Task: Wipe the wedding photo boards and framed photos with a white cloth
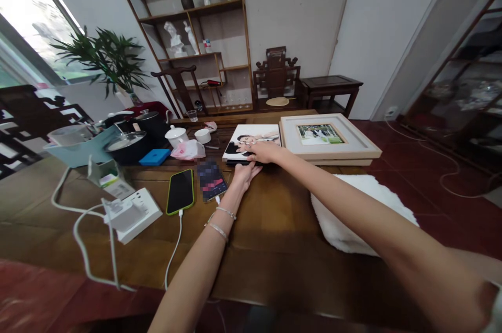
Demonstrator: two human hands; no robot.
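A flat white photo album or panel (251,130) with a portrait printed on it lies at the middle of the table, with something dark under its near edge. Across the lower part of its face rests my right hand (263,151), fingers stretched out over the print. My left hand (245,174) is at the near edge, palm turned up and fingers extended to the right, close below my right hand. Whether its fingertips reach under the edge is hidden. Just right of the album sits a pale wooden picture frame (288,137) with a wide mat around an outdoor photo.
Left of my arms lie a phone in a green case (181,192), another phone (212,180), and a white power strip (139,213) with loose cables. Pots (127,147), a blue box (155,157) and white cups stand behind. A white fluffy cloth (333,223) lies under my right forearm.
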